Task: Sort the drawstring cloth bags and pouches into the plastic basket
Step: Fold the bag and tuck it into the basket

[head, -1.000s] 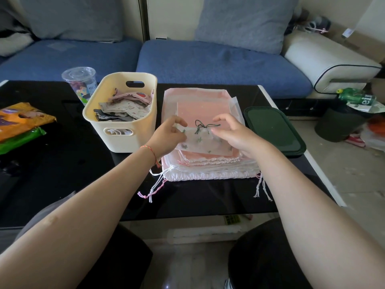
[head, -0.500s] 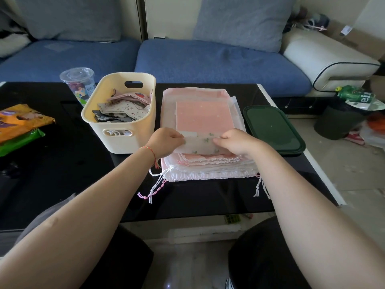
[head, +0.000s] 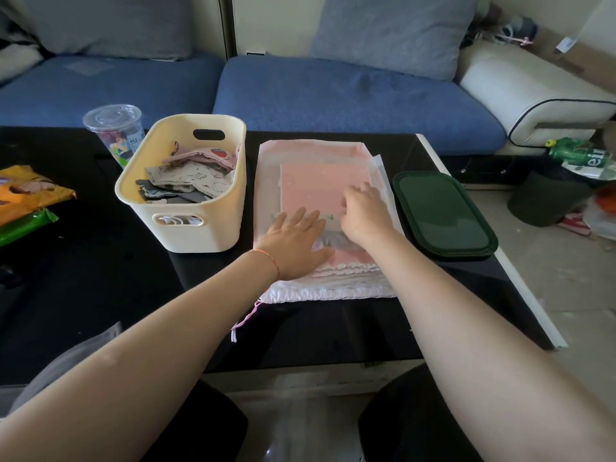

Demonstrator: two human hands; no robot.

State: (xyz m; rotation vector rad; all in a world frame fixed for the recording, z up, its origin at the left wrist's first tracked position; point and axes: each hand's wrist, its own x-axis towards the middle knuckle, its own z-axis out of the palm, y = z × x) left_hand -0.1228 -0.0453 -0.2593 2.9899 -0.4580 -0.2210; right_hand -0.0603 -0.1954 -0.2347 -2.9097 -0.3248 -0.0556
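A stack of pink and white drawstring bags lies on the black table, right of the cream plastic basket. The basket holds several small printed pouches. A small white pouch with green prints lies folded on the near part of the stack. My left hand presses flat on it with straight fingers. My right hand rests on the pouch's right side, its loosely bent fingertips reaching onto the pink bag beneath. Most of the pouch is hidden under both hands.
A lidded plastic cup stands behind the basket on the left. Snack packets lie at the table's left edge. A dark green lid sits right of the stack. A blue sofa runs behind; a black bin stands on the floor.
The small pouch, held spread with its dark string showing, has been folded toward me. My left hand has opened flat onto it; my right hand has moved forward over it.
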